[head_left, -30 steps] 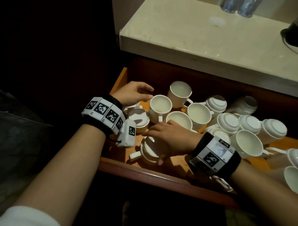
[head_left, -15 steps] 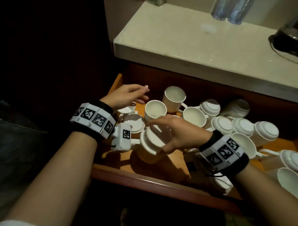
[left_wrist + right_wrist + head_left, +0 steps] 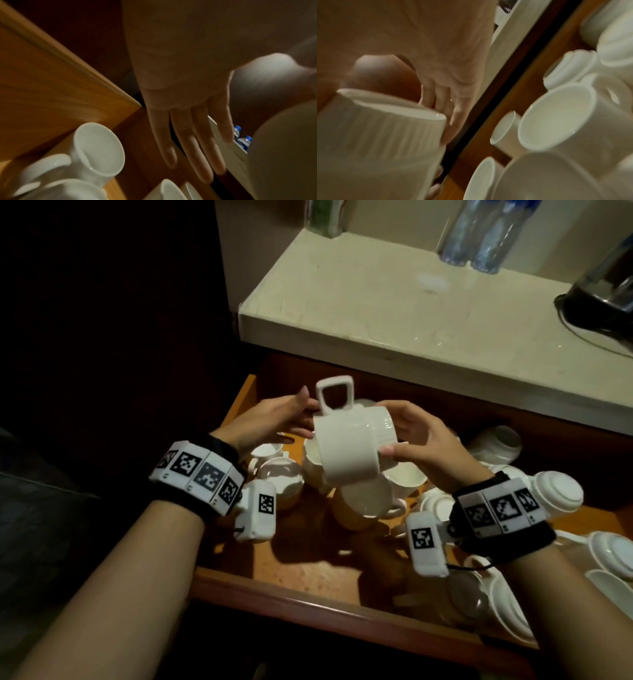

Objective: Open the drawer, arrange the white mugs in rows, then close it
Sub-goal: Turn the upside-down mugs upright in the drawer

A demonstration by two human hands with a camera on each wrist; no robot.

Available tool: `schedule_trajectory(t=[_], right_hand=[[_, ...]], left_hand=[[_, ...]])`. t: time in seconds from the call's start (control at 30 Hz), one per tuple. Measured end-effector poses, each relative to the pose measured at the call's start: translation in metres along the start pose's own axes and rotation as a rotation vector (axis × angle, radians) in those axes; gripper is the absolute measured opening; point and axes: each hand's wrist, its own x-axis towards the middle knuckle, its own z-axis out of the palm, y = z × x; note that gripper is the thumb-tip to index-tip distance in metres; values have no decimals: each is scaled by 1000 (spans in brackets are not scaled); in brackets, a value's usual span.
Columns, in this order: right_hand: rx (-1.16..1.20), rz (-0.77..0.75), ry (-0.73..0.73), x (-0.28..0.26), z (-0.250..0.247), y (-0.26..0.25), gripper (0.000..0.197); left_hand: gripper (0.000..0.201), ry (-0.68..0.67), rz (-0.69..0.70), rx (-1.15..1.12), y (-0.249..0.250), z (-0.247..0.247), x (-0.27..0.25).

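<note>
the drawer stands open across the lower middle of the frame, so the arranging step is in hand. one white mug is held on its side in mid-frame above the jumbled mugs, handle up. the right hand grasps its rim end with curled fingers and thumb; the left hand touches its base end with fingers nearly straight, not clenched. next, by judgement, the mug wants turning upright and setting beside the standing mugs at the drawer's left, clear of neighbours' handles.
</note>
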Motion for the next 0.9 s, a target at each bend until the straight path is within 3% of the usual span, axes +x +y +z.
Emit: schedule_trajectory(t=[0.07, 0.13, 0.33, 0.47, 0.6, 0.7, 0.77, 0.9], right_hand=[[136, -12, 53, 1, 5, 1, 58], [229, -9, 92, 2, 12, 2, 57], [303, -2, 110, 4, 33, 6, 56], [169, -13, 109, 6, 35, 10, 53], [96, 79, 65, 12, 24, 7, 86], [-66, 172, 80, 15, 20, 4, 112], [-234, 214, 65, 15, 24, 0, 106], [-419, 222, 94, 15, 28, -12, 89]], left_hand=[[98, -88, 17, 38, -1, 1, 0], [116, -141, 52, 20, -4, 1, 3], [94, -190, 157, -212, 0, -7, -2], [71, -106, 185, -262, 4, -6, -4], [87, -70, 224, -185, 1, -7, -1], [104, -114, 216, -105, -1, -7, 3], [109, -151, 191, -23, -2, -7, 3], [96, -203, 148, 63, 1, -4, 1]])
